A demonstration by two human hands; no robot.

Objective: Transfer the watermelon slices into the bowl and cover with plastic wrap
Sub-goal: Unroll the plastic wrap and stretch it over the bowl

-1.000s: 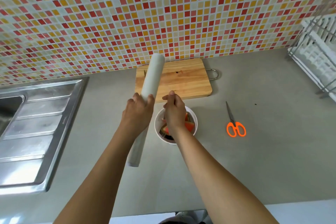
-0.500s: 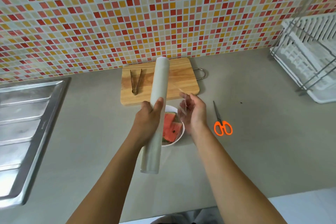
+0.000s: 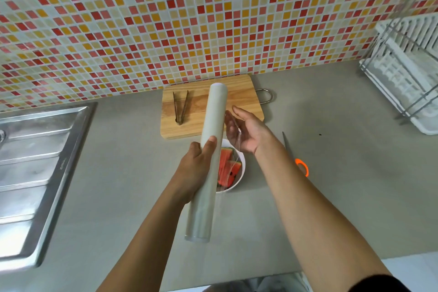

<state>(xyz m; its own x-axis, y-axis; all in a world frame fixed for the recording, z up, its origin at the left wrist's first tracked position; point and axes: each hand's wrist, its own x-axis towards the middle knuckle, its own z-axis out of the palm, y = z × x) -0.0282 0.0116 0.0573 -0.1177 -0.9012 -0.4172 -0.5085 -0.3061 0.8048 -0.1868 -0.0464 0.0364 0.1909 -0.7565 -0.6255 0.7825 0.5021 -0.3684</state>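
Head camera is looking down over my forearms at the grey countertop (image 3: 343, 173), and the relation that matters is roll over bowl. My left hand (image 3: 194, 168) is gripping the plastic wrap roll (image 3: 208, 178) around its middle, thumb pressing on top, with its long axis running away from me and slightly to the right, the far end hanging over the cutting board (image 3: 239, 99). The white bowl (image 3: 243, 170) is sitting on the counter just below and to the right of the roll, with the watermelon slices (image 3: 225, 163) already lying inside it. My right hand (image 3: 248, 130) is hovering just beside the roll, above the bowl's far edge, with fingers straight and spread and the palm turned towards the roll. A thin flap of film (image 3: 233, 135) is stretching between roll and palm. I am judging that the film needs drawing rightwards across the bowl, so the right hand is the nearer one for that pull. The roll is hiding the bowl's left side, and I cannot make out whether the film is caught between my fingers or merely clinging. My right forearm is covering most of the orange scissors (image 3: 302, 168). Tongs (image 3: 180, 108) are lying on the board.
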